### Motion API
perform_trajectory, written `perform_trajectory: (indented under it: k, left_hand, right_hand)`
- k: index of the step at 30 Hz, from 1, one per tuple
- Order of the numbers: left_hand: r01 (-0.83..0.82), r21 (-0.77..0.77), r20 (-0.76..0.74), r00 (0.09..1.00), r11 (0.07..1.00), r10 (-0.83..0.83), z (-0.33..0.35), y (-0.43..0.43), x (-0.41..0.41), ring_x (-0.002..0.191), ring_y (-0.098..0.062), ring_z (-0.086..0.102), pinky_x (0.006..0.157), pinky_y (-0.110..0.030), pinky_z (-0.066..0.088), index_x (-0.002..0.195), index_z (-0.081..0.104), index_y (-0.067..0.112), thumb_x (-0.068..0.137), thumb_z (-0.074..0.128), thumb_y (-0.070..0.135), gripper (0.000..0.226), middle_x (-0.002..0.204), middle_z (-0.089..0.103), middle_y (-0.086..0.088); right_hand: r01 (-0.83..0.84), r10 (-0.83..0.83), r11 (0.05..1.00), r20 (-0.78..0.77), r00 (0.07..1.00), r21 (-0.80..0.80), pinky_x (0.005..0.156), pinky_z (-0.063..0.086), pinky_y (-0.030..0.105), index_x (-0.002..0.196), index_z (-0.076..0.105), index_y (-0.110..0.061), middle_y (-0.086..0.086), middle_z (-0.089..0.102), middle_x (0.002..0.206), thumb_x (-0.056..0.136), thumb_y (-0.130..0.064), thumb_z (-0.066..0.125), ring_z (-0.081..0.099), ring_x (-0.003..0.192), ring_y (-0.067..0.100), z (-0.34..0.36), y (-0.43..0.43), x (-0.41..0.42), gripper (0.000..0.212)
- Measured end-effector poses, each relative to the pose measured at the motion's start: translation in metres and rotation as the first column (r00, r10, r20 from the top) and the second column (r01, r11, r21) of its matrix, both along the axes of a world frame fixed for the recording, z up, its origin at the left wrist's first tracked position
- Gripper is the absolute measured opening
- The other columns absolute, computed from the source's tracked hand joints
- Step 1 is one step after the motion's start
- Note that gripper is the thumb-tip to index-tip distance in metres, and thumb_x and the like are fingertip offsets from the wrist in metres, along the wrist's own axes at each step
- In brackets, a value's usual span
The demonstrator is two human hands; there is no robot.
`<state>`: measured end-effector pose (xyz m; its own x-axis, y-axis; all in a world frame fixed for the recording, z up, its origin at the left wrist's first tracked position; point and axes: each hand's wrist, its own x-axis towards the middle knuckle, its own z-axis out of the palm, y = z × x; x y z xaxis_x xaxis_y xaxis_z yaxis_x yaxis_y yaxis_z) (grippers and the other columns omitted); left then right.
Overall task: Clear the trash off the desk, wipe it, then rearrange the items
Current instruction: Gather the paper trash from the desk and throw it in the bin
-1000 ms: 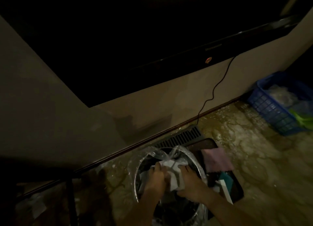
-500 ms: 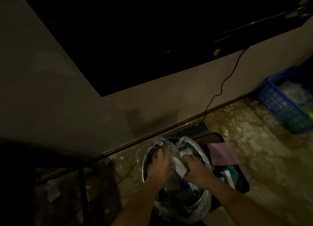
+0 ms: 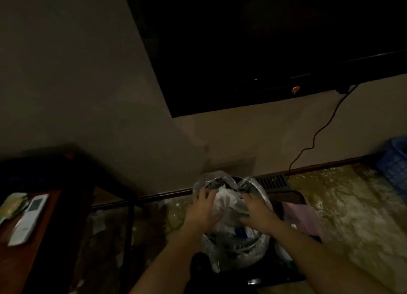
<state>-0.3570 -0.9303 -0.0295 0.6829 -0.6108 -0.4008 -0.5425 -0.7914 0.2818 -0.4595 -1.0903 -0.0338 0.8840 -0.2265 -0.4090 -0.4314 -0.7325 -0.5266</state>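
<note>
Both hands are down at the mouth of a round trash bin [image 3: 263, 194] lined with a clear plastic bag [image 3: 199, 181], and between them they hold a wad of white paper [image 3: 224, 200]. The left hand [image 3: 203, 209] has its fingers [image 3: 206, 193] curled over the wad's left side. The right hand [image 3: 256, 212] has its fingers [image 3: 245, 197] bent onto the right side. The wad sits just at the fingertips of both hands, inside the bin's rim, with the liner bunched up beyond the left fingertips. The light is dim and the hands are slightly blurred, so I cannot tell how tightly they grip.

Just past the right fingers, against the wall, is a dark slatted grille [image 3: 272, 181]. To the right of the right hand a pink cloth [image 3: 301, 216] lies on a dark tray [image 3: 296, 194], and far out that way a blue basket [image 3: 394, 163] stands on the mottled floor [image 3: 343, 205].

Well to the left of the left hand is the wooden desk [image 3: 33, 245], with a white remote control [image 3: 28, 218] and a yellow-green packet [image 3: 11, 205] lying on it. High above the fingers a dark television [image 3: 264, 51] hangs on the wall, showing a red light [image 3: 295, 88] and trailing a black cable [image 3: 317, 130].
</note>
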Motion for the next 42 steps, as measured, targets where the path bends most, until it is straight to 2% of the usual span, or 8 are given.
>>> perform_trajectory:
  k: [4,8,13,17,23,28,32,42]
  left_hand:
    - [-0.044,-0.014,0.056,0.997,0.999,0.045,0.016,0.024,-0.006,0.132,-0.030,0.035,0.103,-0.048,0.042,0.144,0.025,0.031,0.086,0.064,0.043,0.071,0.145,0.028,-0.005]
    - [-0.084,-0.018,0.115,0.990,0.996,0.086,0.028,0.047,-0.009,0.127,-0.027,0.041,0.098,-0.043,0.044,0.140,0.030,0.029,0.085,0.065,0.044,0.067,0.137,0.036,-0.003]
    - [-0.148,-0.023,0.171,0.974,0.989,0.150,0.051,0.094,-0.011,0.130,-0.024,0.039,0.104,-0.043,0.040,0.140,0.033,0.027,0.088,0.064,0.038,0.062,0.145,0.031,-0.001]
    - [-0.258,-0.037,0.195,0.946,0.965,0.260,0.063,0.162,-0.011,0.128,-0.022,0.041,0.103,-0.040,0.042,0.140,0.032,0.029,0.087,0.065,0.037,0.063,0.145,0.031,0.001]
    - [-0.406,-0.125,0.193,0.885,0.905,0.423,0.077,0.309,-0.028,0.120,-0.023,0.045,0.095,-0.043,0.047,0.137,0.035,0.028,0.088,0.062,0.041,0.057,0.138,0.035,0.000]
    - [-0.510,-0.168,0.150,0.833,0.844,0.533,0.085,0.450,-0.050,0.115,-0.022,0.047,0.090,-0.041,0.049,0.134,0.036,0.028,0.089,0.061,0.040,0.053,0.132,0.036,0.001]
    - [-0.591,-0.173,0.230,0.754,0.788,0.616,0.094,0.547,-0.065,0.113,-0.022,0.049,0.086,-0.040,0.050,0.134,0.037,0.027,0.089,0.060,0.043,0.053,0.133,0.036,0.001]
    - [-0.764,-0.210,0.273,0.553,0.610,0.787,0.095,0.706,-0.087,0.115,-0.019,0.049,0.085,-0.034,0.052,0.134,0.038,0.027,0.088,0.063,0.042,0.055,0.133,0.039,0.001]
  right_hand:
    - [-0.072,0.072,0.997,0.021,0.997,-0.005,0.107,0.034,0.032,0.143,0.031,-0.014,0.009,0.035,0.146,0.084,-0.029,0.068,0.034,0.133,0.024,0.013,0.013,0.004,0.071]
    - [-0.114,0.117,0.992,0.079,0.990,-0.047,0.101,0.038,0.031,0.138,0.037,-0.016,0.007,0.043,0.138,0.085,-0.027,0.065,0.039,0.127,0.023,0.025,0.031,0.011,0.060]
    - [-0.171,0.186,0.976,0.105,0.977,-0.132,0.106,0.036,0.035,0.142,0.033,-0.016,0.006,0.041,0.142,0.085,-0.033,0.063,0.037,0.130,0.025,0.043,0.066,0.018,0.067]
    - [-0.228,0.255,0.958,0.148,0.956,-0.176,0.104,0.038,0.035,0.137,0.039,-0.017,0.005,0.043,0.141,0.088,-0.036,0.059,0.039,0.128,0.024,0.059,0.114,0.033,0.057]
    - [-0.406,0.436,0.889,0.121,0.891,-0.212,0.101,0.038,0.031,0.137,0.038,-0.018,0.004,0.045,0.134,0.085,-0.034,0.064,0.041,0.124,0.022,0.079,0.234,0.060,0.061]
    - [-0.503,0.521,0.853,0.182,0.834,-0.137,0.101,0.041,0.034,0.135,0.041,-0.020,0.002,0.047,0.133,0.085,-0.036,0.067,0.043,0.123,0.020,0.086,0.376,0.071,0.058]
    - [-0.580,0.599,0.801,0.194,0.777,-0.149,0.104,0.040,0.038,0.136,0.040,-0.020,0.003,0.046,0.136,0.084,-0.037,0.068,0.043,0.126,0.021,0.086,0.485,0.076,0.061]
    - [-0.720,0.730,0.681,0.210,0.651,-0.132,0.099,0.040,0.030,0.131,0.045,-0.018,0.003,0.046,0.133,0.081,-0.037,0.071,0.044,0.122,0.020,0.084,0.651,0.105,0.060]
